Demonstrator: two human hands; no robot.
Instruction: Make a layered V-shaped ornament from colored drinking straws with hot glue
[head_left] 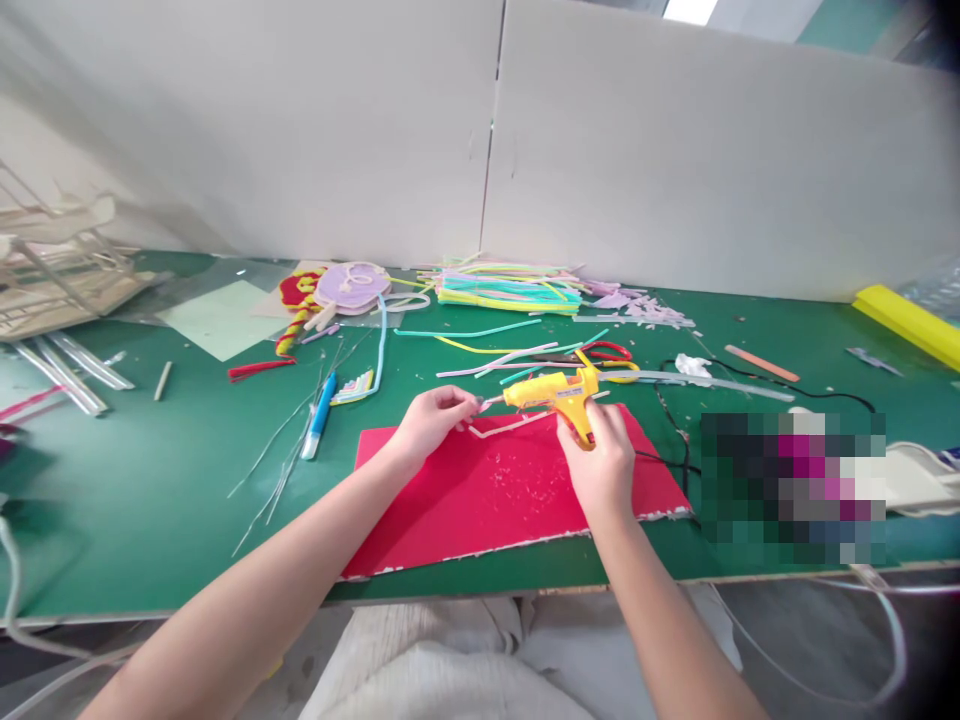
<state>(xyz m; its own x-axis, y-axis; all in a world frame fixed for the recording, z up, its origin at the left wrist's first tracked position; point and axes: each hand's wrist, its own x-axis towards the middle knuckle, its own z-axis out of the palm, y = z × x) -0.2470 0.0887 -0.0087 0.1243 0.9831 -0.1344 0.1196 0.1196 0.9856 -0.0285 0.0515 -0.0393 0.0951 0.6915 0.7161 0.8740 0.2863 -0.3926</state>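
My right hand (600, 462) is closed round the handle of a yellow hot glue gun (551, 392), whose nozzle points left. My left hand (433, 420) pinches one end of a pale bent pipe cleaner (504, 427), right at the gun's tip. Both hands work over a red mat (487, 500) lying on the green table (150, 500). The gun's black cord (667, 440) trails off to the right.
A pile of pastel pipe cleaners (510, 285) lies at the back, with a lilac and red-yellow craft piece (337, 290) to its left. A blue pen (320, 415) and thin wires lie left of the mat. Red-handled scissors (609, 352) sit behind the gun. White boards wall the back.
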